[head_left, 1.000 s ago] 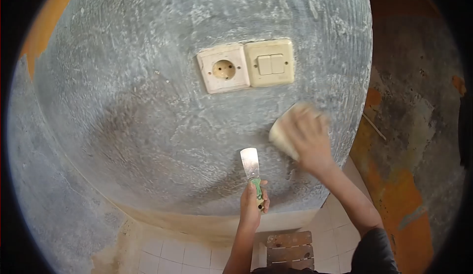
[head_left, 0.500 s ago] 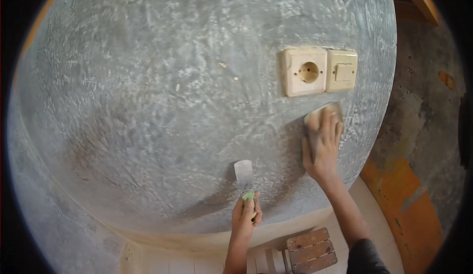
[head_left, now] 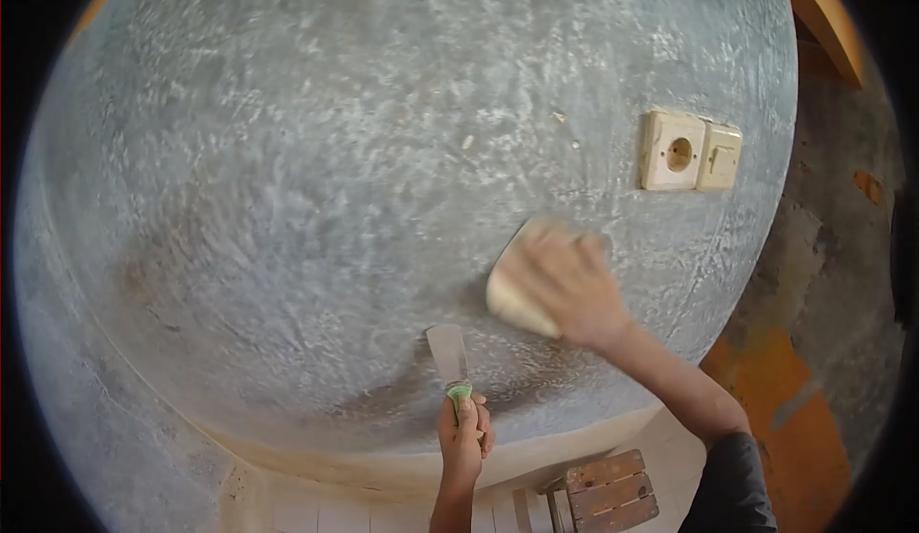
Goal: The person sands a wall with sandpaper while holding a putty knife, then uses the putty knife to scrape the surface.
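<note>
My left hand point(head_left: 463, 433) is closed round the green handle of a putty knife point(head_left: 447, 354). The knife's metal blade points up, in front of the lower wall. Up and to the right, my right hand point(head_left: 572, 284), blurred by motion, presses a flat cream-coloured sheet point(head_left: 518, 300) against the grey wall point(head_left: 316, 198). The sheet has a curved left edge that stands out past my fingers; its underside is hidden against the wall. The wall's surface is rough and streaked with whitish patches.
A cream wall socket point(head_left: 670, 151) and a light switch point(head_left: 720, 158) sit on the wall, up and right of my right hand. Below stands a small brown wooden stool point(head_left: 613, 491) on pale floor tiles point(head_left: 392, 515). An orange-edged frame point(head_left: 825, 16) shows at upper right.
My right hand has swept left and slightly down across the wall with the sheet, away from below the switch. The view has shifted left; the putty knife stays in my left hand.
</note>
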The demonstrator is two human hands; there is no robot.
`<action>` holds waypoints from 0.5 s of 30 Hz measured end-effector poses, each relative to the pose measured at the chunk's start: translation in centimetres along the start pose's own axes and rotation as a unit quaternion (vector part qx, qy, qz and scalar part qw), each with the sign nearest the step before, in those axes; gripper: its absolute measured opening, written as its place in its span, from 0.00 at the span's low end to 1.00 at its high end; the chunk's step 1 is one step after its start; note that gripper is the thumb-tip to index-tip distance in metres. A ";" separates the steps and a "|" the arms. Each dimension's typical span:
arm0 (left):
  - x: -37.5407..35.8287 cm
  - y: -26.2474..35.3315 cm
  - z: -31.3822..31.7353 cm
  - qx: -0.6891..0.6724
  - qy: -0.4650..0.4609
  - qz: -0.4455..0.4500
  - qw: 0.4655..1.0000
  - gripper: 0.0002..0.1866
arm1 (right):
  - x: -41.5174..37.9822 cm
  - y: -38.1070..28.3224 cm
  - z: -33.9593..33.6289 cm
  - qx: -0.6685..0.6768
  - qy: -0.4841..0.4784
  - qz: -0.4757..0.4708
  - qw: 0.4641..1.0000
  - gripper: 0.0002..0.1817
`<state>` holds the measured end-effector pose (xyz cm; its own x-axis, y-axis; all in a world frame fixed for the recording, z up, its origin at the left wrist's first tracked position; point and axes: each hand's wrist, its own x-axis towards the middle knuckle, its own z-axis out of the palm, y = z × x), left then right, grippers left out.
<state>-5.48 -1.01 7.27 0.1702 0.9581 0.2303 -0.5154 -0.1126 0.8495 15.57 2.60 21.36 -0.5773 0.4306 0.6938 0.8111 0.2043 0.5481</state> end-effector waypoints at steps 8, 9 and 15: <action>-0.4 -0.3 -1.9 -0.001 -0.017 -0.036 0.999 0.16 | 4.3 -0.8 -1.3 0.016 -0.010 -0.005 1.000 0.35; -0.4 -0.5 -2.0 -0.004 -0.010 -0.033 0.999 0.16 | 5.2 0.2 -1.7 -0.018 0.047 0.075 0.996 0.35; -0.6 0.0 -1.9 -0.009 -0.020 -0.047 0.999 0.16 | 7.0 -1.1 -2.1 0.039 -0.045 -0.034 0.998 0.36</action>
<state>-7.15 -1.13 6.27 0.2515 0.9529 0.1697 -0.5114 -0.0180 0.8591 10.41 3.54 26.60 -0.6232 0.4902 0.6094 0.7772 0.3015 0.5523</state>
